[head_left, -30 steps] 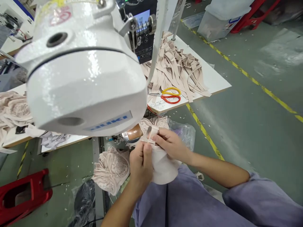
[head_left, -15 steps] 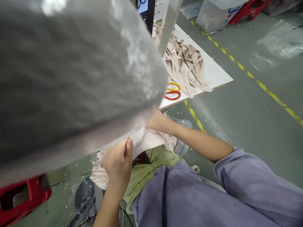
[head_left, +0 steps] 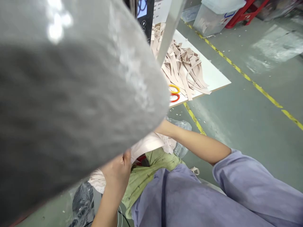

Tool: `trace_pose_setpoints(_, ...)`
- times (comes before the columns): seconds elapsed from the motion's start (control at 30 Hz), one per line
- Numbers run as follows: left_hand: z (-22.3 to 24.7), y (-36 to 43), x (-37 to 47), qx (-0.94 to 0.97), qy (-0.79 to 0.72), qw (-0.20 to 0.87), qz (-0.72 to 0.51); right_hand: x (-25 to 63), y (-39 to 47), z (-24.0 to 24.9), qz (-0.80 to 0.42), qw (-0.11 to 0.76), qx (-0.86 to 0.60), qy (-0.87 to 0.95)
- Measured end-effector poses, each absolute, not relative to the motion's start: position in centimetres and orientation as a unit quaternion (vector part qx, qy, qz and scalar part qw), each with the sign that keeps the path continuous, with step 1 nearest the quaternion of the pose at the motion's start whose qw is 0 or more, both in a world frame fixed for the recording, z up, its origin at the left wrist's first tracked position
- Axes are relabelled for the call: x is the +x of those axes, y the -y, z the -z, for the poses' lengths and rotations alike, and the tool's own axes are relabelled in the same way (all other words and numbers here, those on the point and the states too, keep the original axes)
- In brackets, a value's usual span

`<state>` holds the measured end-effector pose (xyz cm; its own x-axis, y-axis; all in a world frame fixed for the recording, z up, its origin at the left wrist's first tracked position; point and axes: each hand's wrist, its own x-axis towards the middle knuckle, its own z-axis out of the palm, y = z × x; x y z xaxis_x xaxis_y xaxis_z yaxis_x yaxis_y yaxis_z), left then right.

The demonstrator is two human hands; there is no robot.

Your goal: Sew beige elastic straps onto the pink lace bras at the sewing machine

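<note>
A large blurred grey machine body (head_left: 82, 104) fills the upper left and covers much of the work area. Below its edge a piece of smooth pale pink fabric (head_left: 149, 145) stretches between my hands. My left hand (head_left: 117, 168) is closed at the fabric's left end, the thumb pressed against the fingers, with its top partly covered by the machine. Only the wrist side of my right hand (head_left: 163, 126) shows, at the fabric's far right end; its fingers are hidden behind the machine. Ruffled pale fabric (head_left: 168, 142) hangs beside the right wrist, and more ruffled fabric (head_left: 97, 181) lies left of my left hand.
A white table (head_left: 214, 74) holds a heap of beige strips (head_left: 184, 63) and scissors with yellow and red handles (head_left: 174, 94). A grey post (head_left: 170, 30) and a control panel (head_left: 145, 23) stand behind the machine. A plastic bin (head_left: 216, 17) sits on the floor. Green cloth (head_left: 156, 160) covers my lap.
The grey machine body now covers more of the view, hiding the top of my left hand, part of the fabric and the red stool at lower left. Both hands stay nearly in place.
</note>
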<state>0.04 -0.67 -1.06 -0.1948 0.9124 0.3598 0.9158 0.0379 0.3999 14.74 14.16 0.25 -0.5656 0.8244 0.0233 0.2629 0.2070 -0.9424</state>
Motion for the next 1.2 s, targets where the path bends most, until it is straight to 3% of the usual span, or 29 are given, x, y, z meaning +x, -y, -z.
trace_pose_setpoints(0.4, 0.2, 0.7, -0.2, -0.663, 0.709, 0.059, 0.234, 14.6, -14.6, 1.5, -0.523, 0.338, -0.362, 0.694)
trace_pose_setpoints(1.2, 0.5, -0.1, 0.4, -0.740, 0.619, 0.118, 0.235, 16.1, -14.9, 1.4, -0.502, 0.351, -0.390, 0.687)
